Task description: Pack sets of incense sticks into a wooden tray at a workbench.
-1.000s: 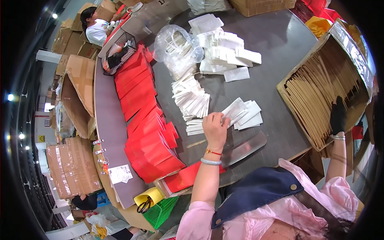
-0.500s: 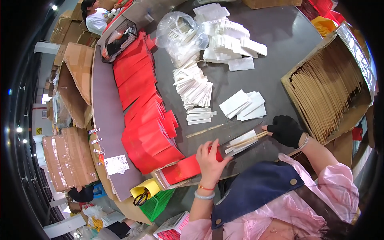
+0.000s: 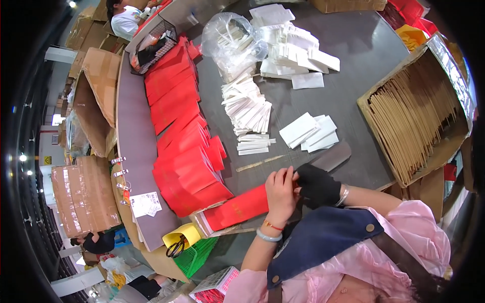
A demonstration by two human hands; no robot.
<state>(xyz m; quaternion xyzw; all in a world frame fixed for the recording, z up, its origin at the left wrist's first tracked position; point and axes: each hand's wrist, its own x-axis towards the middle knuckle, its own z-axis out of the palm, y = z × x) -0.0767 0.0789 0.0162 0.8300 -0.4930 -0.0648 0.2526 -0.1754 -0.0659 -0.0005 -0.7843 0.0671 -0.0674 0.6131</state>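
Observation:
A long red paper sleeve [image 3: 241, 208] lies slantwise along the near edge of the table. At its right end, the bent fingers of my left hand [image 3: 281, 196] close on it. My right hand [image 3: 319, 187], in a black fingerless glove, presses against my left fingertips with its own fingers curled in. Whatever my right fingers hold is hidden between the hands; no wooden sticks show there. Beyond the glove, a smooth grey trough-like strip [image 3: 332, 155] sticks out over the table. Overlapping red sleeves [image 3: 189, 174] form a long row to the left.
White paper packets [image 3: 308, 132] lie ahead of my hands, with thin white strips [image 3: 247, 106] and a clear plastic bag [image 3: 227, 38] farther back. At right stands a carton [image 3: 376, 113] of wooden sticks. A yellow holder [image 3: 184, 235] with black-handled scissors sits near left.
My right hand has moved left to meet my left hand. The sticks and white packet it held are out of sight. My left fingers, spread before, have closed at the sleeve's end.

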